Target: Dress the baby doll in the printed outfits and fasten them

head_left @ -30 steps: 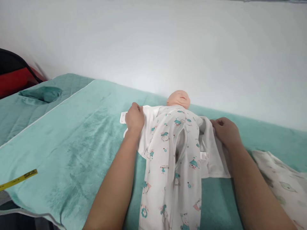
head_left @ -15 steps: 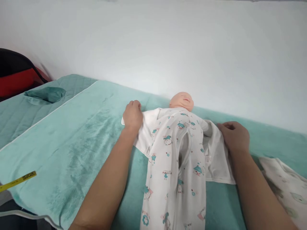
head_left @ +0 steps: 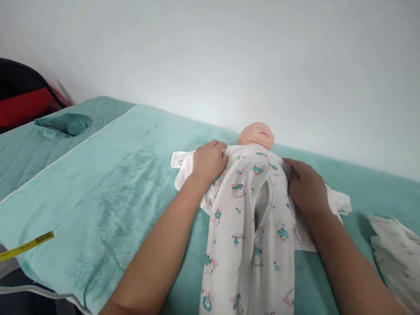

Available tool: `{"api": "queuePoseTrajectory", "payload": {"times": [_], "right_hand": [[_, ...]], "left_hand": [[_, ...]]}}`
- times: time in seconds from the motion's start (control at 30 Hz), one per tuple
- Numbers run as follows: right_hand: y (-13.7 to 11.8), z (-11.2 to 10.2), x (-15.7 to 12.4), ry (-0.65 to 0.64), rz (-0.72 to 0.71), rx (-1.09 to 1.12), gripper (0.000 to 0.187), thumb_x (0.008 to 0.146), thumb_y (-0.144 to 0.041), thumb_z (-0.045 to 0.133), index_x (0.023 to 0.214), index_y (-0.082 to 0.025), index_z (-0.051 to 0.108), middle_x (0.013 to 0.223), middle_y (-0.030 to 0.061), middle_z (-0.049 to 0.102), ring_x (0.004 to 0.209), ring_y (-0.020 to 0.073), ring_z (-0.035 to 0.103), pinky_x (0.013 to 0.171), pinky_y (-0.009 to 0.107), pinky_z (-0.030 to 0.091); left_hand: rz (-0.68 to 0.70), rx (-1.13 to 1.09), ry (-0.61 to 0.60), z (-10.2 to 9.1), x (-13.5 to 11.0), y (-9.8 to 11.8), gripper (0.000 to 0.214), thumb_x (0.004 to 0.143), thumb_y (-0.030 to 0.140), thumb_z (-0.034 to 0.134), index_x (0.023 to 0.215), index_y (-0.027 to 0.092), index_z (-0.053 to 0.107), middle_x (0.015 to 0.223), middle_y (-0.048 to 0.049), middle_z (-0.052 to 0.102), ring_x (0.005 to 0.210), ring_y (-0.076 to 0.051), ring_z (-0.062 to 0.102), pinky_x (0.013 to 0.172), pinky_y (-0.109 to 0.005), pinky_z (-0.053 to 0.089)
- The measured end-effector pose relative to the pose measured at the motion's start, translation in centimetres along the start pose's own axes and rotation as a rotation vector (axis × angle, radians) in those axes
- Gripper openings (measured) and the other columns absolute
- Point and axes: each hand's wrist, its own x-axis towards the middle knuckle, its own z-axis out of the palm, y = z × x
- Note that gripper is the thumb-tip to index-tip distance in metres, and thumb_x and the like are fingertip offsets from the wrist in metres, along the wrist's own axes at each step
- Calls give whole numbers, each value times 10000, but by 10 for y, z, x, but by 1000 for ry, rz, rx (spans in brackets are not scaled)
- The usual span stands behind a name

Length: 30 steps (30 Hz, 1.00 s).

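A doll lies on its back, its pale head (head_left: 256, 134) showing above a white baby romper (head_left: 239, 218) with teal and pink prints. The romper's body and legs stretch toward me over the doll, with a slit-like gap down the middle. My left hand (head_left: 210, 162) is on the romper at the shoulder left of the head, its fingers bent over the cloth. At the opposite shoulder, my right hand (head_left: 308, 186) has straight fingers against the cloth, thumb apart. A folded-back sleeve end (head_left: 179, 160) sticks out at left, and a white sleeve (head_left: 339, 202) at right.
A teal plush cover (head_left: 108, 192) lies under everything, up against the white wall (head_left: 203, 57). Another white printed garment (head_left: 395, 253) rests at right. At left are a teal fabric piece (head_left: 65, 124), a red and black bag (head_left: 26, 103) and a yellow strip (head_left: 28, 246).
Both hands have moved inward from the sleeves to the doll's shoulders. The sleeve ends now show beyond my hands. My right fingers have straightened from a pinch. The view has shifted slightly.
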Motion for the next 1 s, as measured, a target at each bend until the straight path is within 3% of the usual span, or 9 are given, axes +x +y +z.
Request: {"api": "queuePoseTrajectory", "payload": {"times": [0.13,0.27,0.4,0.53,0.6,0.7,0.8,0.9,1.0], "right_hand": [[5,-6,1,-29,108,-21,546,742,-105,407,1199,-239,675,1199,73,703,1129,292,608,946,417,459],[11,-10,3,-38,268,61,497,692,-111,432,1076,-242,719,1101,53,740,1013,258,650,864,357,470],[16,-11,2,-13,333,128,461,692,-124,440,1032,-233,731,1045,52,751,992,249,660,879,348,472],[-9,-20,-3,183,288,230,359,788,-208,488,1066,-234,713,1133,54,729,1095,244,649,975,366,458],[-38,-24,1,177,206,297,314,823,-260,525,1084,-258,699,1153,32,719,1098,237,652,976,375,468],[-91,-21,20,-71,-42,274,287,842,-274,545,1093,-275,684,1160,18,708,1095,244,641,957,394,476],[-136,-4,52,-397,-309,53,309,873,-229,497,1137,-234,658,1196,61,681,1106,260,613,919,388,474],[-163,16,80,-626,-458,-170,238,882,-214,495,1062,-188,647,1137,106,667,1013,253,623,846,349,466],[-173,30,95,-714,-529,-289,186,900,-246,489,984,-176,639,1077,119,672,938,247,636,772,326,449]], "left_hand": [[-37,-9,25,-2,2,-7,322,874,158,465,1104,285,651,1114,-37,696,1038,-252,627,826,-372,456],[-103,-23,91,-6,0,-20,309,866,122,444,1002,290,664,1039,-17,710,951,-225,642,724,-337,436],[-162,-24,111,-8,-4,-23,269,888,162,434,961,280,664,1014,-20,710,918,-213,638,708,-324,428],[-220,-14,99,-4,-4,-20,240,891,200,441,955,274,660,979,-31,709,906,-221,634,720,-330,423],[-210,-26,97,-2,-2,-19,226,887,200,446,949,271,651,973,-29,712,893,-222,637,728,-338,422],[-203,-48,102,-1,-1,-20,220,888,190,443,946,268,640,994,-24,715,914,-220,641,740,-340,422],[-215,-69,87,-2,0,-21,219,894,189,437,950,272,631,1011,-14,717,930,-213,642,744,-332,423],[-215,-84,70,-3,1,-22,201,912,220,432,968,275,616,1032,-14,718,945,-216,644,742,-331,426],[-223,-94,55,-4,1,-23,198,919,228,440,1031,276,595,1071,-24,717,980,-225,650,761,-337,432]]}}
